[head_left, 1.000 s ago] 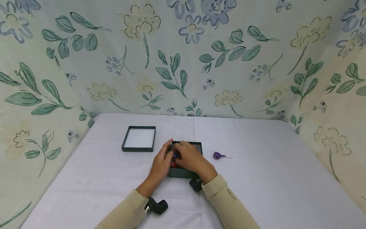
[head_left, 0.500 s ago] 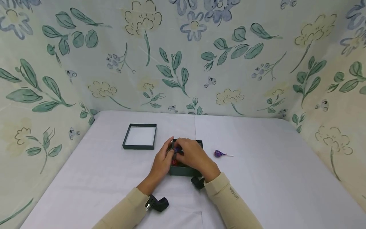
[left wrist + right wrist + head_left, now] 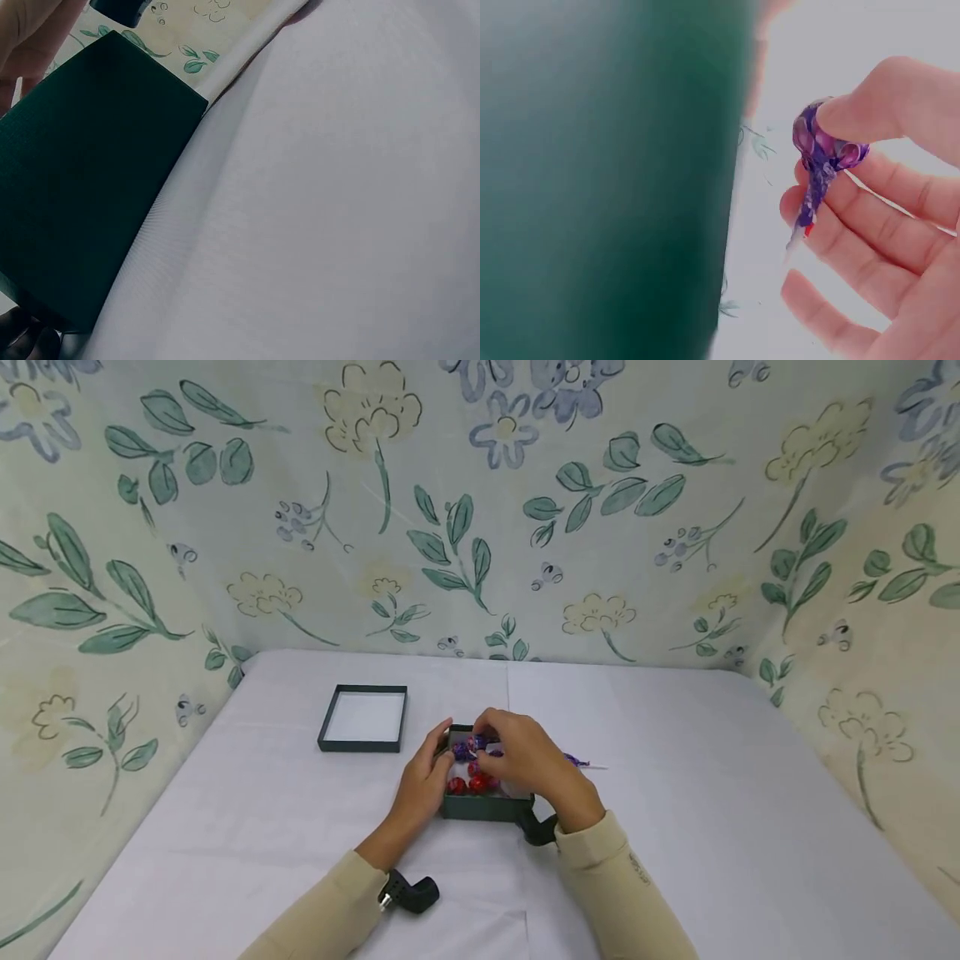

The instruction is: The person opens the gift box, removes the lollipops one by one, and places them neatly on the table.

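Note:
My right hand pinches a purple-wrapped lollipop between thumb and fingers, over the dark green box. In the right wrist view its white stick points down. My left hand grips the box at its left side; the left wrist view has fingers at two ends of the green box wall. Inside the box lie red-wrapped lollipops toward the front and a purple one at the left. The right hand hides part of the box's right half.
A dark green lid with a white inside lies at the back left of the white-covered table. Another purple lollipop lies right of the box, partly behind the right hand. A floral cloth hangs behind.
My right hand has lifted and shifted right from the box's left part, pinching a purple lollipop. More red lollipops now show inside. The left hand stays on the box.

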`<state>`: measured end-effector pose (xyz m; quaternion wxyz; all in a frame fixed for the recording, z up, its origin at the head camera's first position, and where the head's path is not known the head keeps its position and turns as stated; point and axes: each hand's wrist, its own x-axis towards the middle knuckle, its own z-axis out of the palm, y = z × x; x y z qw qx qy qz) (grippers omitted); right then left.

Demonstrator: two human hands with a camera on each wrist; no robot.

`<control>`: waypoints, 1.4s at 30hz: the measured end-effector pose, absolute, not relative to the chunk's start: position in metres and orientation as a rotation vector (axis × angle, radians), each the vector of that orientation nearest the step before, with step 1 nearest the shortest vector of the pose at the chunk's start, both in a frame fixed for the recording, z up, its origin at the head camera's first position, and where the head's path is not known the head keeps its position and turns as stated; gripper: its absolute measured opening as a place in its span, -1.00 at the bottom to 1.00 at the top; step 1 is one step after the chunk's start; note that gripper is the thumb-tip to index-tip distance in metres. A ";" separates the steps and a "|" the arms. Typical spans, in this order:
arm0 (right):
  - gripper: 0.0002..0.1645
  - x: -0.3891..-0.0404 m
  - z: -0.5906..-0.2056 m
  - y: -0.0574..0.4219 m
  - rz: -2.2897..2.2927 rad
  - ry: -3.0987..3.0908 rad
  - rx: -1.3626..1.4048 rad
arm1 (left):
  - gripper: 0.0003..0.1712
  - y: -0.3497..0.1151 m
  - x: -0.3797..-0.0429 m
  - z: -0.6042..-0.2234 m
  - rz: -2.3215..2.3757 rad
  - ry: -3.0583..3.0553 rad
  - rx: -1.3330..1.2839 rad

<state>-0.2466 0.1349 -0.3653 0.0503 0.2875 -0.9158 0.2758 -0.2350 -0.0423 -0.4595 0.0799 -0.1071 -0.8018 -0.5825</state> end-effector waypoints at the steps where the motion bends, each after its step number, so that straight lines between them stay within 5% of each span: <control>1: -0.69 -0.247 -0.364 0.138 0.841 -2.775 0.878 | -0.42 -0.043 -0.235 -0.459 -1.748 -2.395 -0.322; 24: -0.73 -0.252 -0.336 0.198 0.888 -2.759 0.664 | -0.42 -0.046 -0.236 -0.457 -1.751 -2.381 -0.283; 42: -0.66 -0.261 -0.369 0.230 0.896 -2.853 0.456 | -0.41 -0.043 -0.234 -0.460 -1.770 -2.412 -0.277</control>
